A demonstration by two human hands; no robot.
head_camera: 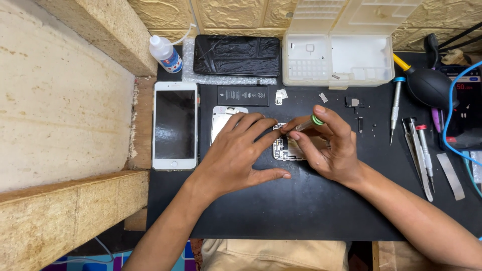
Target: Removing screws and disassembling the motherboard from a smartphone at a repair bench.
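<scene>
Opened phone: the opened phone (287, 148) lies on the black counter (311, 211), near the middle, mostly hidden under both hands; its long axis seems to run left to right, though only the right part shows
Left hand: the left hand (236, 153) lies flat over the phone's left part; fingers (261, 129) spread and pressing down, gripping nothing; index tip just beside the tool's point
Right hand: the right hand (329, 145) comes in from the right; fingers closed around a green-capped screwdriver (307, 123)
Screwdriver axis: slanted, cap up and right, tip down and left into the phone's far edge
Key relation: the tip meets the phone between the two index fingers; the right hand is nearer the exposed insides
Nearby: a white phone (174, 125) lies well to the left; a black battery (243, 95) lies just beyond the hands
</scene>
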